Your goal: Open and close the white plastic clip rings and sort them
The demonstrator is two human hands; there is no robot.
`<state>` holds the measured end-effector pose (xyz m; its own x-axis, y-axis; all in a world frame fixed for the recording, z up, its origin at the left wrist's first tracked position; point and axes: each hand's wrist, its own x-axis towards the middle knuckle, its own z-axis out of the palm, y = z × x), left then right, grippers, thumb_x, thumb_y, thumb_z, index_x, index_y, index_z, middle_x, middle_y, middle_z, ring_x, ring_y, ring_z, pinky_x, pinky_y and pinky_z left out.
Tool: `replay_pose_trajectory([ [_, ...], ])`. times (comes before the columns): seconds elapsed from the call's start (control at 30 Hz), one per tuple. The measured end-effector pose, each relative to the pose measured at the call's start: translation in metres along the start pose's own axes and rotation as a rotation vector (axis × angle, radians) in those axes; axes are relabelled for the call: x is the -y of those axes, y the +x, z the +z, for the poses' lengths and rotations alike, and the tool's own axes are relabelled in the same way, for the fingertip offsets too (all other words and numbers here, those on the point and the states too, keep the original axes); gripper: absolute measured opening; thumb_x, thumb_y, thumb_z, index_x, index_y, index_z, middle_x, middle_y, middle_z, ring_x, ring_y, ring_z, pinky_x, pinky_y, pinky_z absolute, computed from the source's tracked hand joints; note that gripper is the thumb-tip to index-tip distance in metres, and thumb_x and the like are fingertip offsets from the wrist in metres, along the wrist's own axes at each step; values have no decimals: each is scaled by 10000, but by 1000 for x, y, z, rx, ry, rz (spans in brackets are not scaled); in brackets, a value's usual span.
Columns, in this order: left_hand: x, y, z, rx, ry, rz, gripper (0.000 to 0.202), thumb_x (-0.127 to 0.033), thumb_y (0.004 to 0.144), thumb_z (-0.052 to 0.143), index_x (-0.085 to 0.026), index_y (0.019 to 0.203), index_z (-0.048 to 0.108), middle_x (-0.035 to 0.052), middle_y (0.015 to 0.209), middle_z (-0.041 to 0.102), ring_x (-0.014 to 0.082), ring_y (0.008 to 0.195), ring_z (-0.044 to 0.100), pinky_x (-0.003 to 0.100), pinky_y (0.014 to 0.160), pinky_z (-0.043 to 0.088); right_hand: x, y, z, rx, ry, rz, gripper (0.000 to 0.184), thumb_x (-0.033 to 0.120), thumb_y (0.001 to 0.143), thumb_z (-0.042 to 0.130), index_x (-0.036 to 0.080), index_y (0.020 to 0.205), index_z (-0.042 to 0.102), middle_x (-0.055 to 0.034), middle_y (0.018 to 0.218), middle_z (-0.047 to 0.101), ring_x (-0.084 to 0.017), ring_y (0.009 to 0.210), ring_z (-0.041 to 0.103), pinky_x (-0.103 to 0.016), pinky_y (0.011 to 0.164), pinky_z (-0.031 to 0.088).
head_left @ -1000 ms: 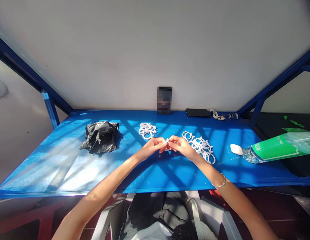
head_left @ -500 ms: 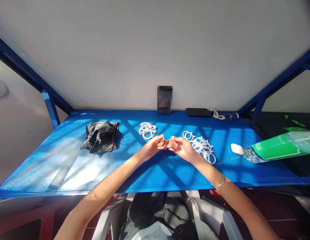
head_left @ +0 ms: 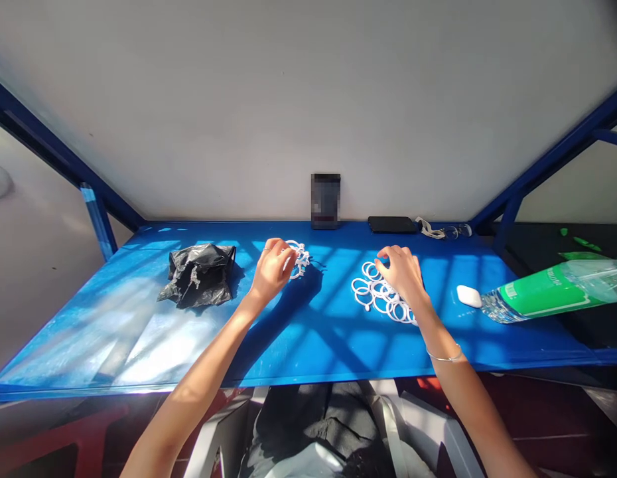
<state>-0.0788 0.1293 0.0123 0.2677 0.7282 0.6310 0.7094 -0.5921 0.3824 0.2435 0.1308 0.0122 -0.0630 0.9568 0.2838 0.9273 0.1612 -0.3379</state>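
Holds the left hand (head_left: 273, 269) over the smaller cluster of white rings (head_left: 301, 260), a little left of the frame's centre, with fingers curled down and covering part of it. Cannot tell whether pinching a ring there or merely touching. Poises the right hand (head_left: 404, 271) over the larger pile of white rings (head_left: 381, 292), right of centre, with thumb and forefinger parted and no ring clearly between them.

Appears, as a judgement, to be at a step between pieces, with one hand at each group of rings. Seems to call next for a light fingertip pinch at the right on a single ring, lifted clear of overlapping neighbours to avoid catching two at once. Seems to call at the left for care not to scatter the cluster.

Shows the blue table (head_left: 308, 345) beneath both groups, a crumpled black bag (head_left: 202, 275) left of the left hand, a black phone (head_left: 392, 225) farther up the frame, and a white case (head_left: 468, 296) just beside a green-labelled bottle (head_left: 547, 292) at the right.
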Motion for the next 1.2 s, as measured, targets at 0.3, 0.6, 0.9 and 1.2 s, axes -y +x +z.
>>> replay_pose_trajectory([
  [0.3, 20, -11, 18, 95, 392, 37, 277, -272, 1016, 409, -179, 857, 615, 102, 949, 622, 262, 999, 535, 368, 776, 436, -16, -3, 2, 164, -258, 6, 181, 196, 887, 538, 169, 754, 658, -111, 887, 661, -310, 909, 602, -417, 759, 395],
  [0.6, 5, -6, 11, 8, 160, 17, 249, -364, 997, 476, -184, 942, 638, 102, 967, 649, 256, 957, 572, 401, 841, 471, -5, 1, -11, 98, 49, -125, 109, 267, 919, 506, 201, 848, 555, -74, 818, 670, -237, 719, 620, -319, 594, 411],
  [0.9, -44, -21, 30, 285, -432, -102, 323, -458, 970, 535, -187, 997, 707, 77, 950, 691, 197, 849, 617, 321, 735, 490, 51, -18, 8, 188, 400, -580, 252, 365, 1031, 436, 202, 939, 605, -83, 948, 669, -220, 859, 631, -349, 786, 513],
  [1.2, -55, -18, 29, 413, -1004, -476, 459, -594, 845, 653, -143, 831, 737, 80, 788, 713, 179, 739, 616, 282, 674, 436, 67, -26, 19, 400, 876, -188, 341, 522, 917, 586, 194, 995, 637, -40, 830, 688, -156, 635, 561, -293, 606, 482],
])
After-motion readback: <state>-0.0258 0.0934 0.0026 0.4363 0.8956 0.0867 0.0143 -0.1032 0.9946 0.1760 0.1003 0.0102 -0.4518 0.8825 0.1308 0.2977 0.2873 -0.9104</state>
